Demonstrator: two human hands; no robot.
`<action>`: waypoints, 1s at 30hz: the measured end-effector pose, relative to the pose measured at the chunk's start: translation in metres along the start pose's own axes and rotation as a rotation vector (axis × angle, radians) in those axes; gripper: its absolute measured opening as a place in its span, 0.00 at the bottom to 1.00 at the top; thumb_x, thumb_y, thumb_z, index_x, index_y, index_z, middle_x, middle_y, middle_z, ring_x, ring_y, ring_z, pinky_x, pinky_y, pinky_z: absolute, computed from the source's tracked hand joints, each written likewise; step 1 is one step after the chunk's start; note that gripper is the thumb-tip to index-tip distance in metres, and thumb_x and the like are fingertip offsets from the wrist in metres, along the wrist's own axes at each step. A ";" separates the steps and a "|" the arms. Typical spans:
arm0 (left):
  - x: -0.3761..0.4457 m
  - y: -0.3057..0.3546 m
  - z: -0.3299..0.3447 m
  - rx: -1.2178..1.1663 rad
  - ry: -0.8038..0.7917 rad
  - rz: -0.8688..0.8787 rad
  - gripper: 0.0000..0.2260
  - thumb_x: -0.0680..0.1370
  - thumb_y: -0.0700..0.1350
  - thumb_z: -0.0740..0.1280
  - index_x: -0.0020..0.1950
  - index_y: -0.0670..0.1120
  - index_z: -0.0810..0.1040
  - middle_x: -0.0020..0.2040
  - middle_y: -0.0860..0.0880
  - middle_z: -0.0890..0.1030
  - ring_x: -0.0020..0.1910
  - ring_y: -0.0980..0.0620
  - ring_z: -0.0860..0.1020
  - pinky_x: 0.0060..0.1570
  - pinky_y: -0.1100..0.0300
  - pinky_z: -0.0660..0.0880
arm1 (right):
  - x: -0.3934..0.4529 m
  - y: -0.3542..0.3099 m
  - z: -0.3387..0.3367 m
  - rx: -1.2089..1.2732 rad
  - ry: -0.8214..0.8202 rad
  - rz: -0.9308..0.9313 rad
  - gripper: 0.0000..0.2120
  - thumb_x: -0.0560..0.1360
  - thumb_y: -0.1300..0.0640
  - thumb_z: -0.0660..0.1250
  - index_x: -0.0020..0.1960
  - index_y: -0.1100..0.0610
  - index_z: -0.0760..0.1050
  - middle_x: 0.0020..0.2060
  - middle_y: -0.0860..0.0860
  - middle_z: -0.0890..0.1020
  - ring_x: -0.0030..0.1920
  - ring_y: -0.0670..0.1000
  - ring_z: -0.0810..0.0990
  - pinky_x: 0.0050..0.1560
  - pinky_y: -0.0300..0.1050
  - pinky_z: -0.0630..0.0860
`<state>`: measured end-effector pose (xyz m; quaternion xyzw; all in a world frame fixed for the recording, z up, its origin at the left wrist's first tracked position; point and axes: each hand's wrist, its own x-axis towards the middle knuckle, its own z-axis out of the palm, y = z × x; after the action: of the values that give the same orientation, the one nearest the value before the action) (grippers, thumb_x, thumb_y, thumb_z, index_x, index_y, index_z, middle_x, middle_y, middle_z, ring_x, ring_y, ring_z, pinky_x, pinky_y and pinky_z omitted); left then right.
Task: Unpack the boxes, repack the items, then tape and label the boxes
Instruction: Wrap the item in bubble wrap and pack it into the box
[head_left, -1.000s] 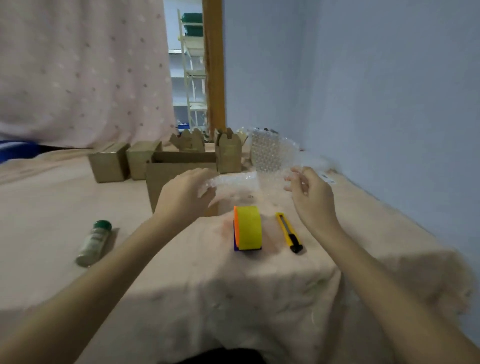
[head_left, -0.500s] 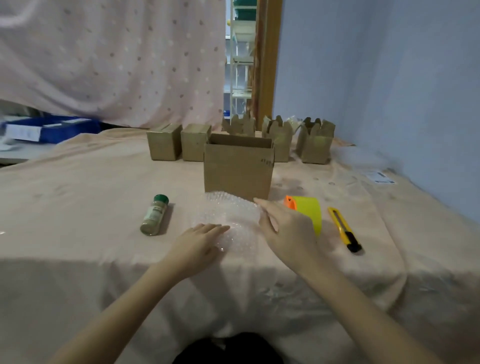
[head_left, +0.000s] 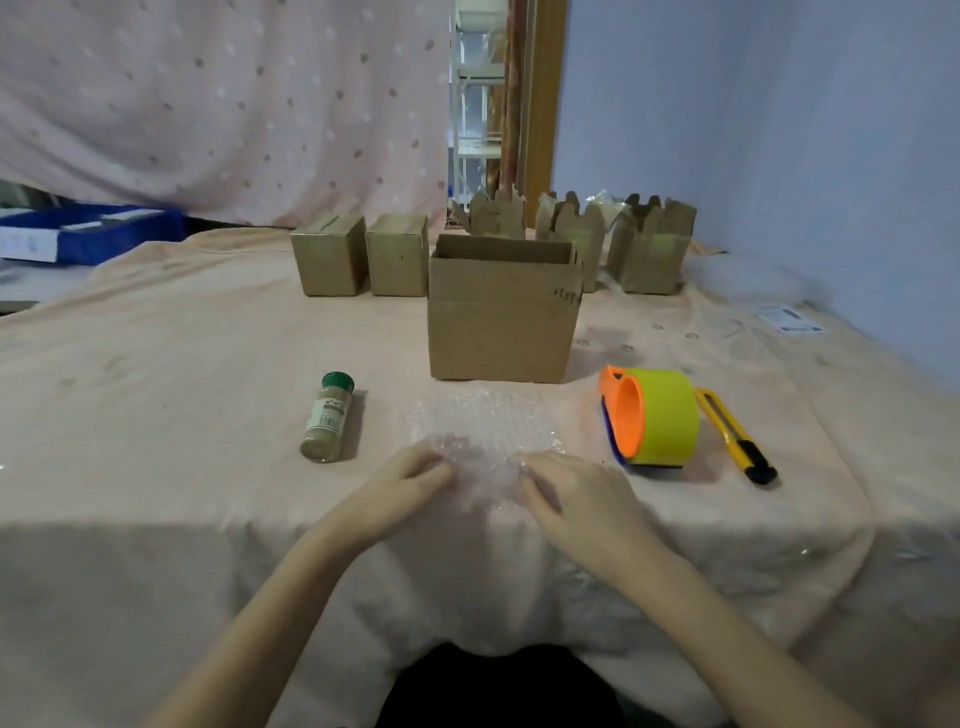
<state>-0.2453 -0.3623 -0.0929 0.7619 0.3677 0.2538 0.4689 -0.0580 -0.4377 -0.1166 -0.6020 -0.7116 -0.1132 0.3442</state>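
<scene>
Both hands flat on the bubble wrap (head_left: 480, 431), fingers straight, pressing its near edge: left hand (head_left: 402, 491), right hand (head_left: 574, 493). Wrap lies on the table (head_left: 156, 364), just before the open box (head_left: 501, 312), between spice jar (head_left: 328, 424) and tape dispenser (head_left: 652, 415).

bubble wrap (head_left: 480, 431) before the open box (head_left: 501, 322), jar (head_left: 327, 425) left, tape dispenser (head_left: 652, 415) right

Six boxes (head_left: 503, 312), one jar (head_left: 328, 425).
</scene>
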 end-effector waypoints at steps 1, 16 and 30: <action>0.006 0.004 -0.003 -0.038 0.078 -0.046 0.10 0.73 0.43 0.60 0.50 0.48 0.79 0.48 0.56 0.80 0.49 0.62 0.76 0.42 0.77 0.69 | 0.004 0.000 -0.003 -0.011 0.032 0.014 0.16 0.75 0.51 0.54 0.48 0.51 0.80 0.42 0.45 0.84 0.40 0.51 0.82 0.32 0.40 0.72; 0.023 0.025 -0.028 -0.400 0.181 -0.126 0.09 0.79 0.35 0.63 0.58 0.38 0.76 0.47 0.41 0.84 0.41 0.45 0.84 0.41 0.56 0.81 | 0.038 0.006 -0.023 0.411 -0.120 0.371 0.35 0.73 0.36 0.65 0.73 0.53 0.65 0.71 0.44 0.67 0.71 0.42 0.65 0.71 0.47 0.64; 0.013 0.030 -0.039 -0.173 0.466 0.297 0.05 0.74 0.31 0.69 0.44 0.38 0.82 0.34 0.56 0.81 0.28 0.65 0.75 0.28 0.77 0.66 | 0.055 0.002 -0.021 0.878 0.246 0.170 0.14 0.73 0.68 0.70 0.42 0.48 0.82 0.42 0.44 0.85 0.50 0.46 0.84 0.54 0.37 0.76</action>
<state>-0.2566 -0.3404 -0.0486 0.6856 0.3270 0.5184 0.3928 -0.0507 -0.4066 -0.0670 -0.4375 -0.5943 0.1569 0.6564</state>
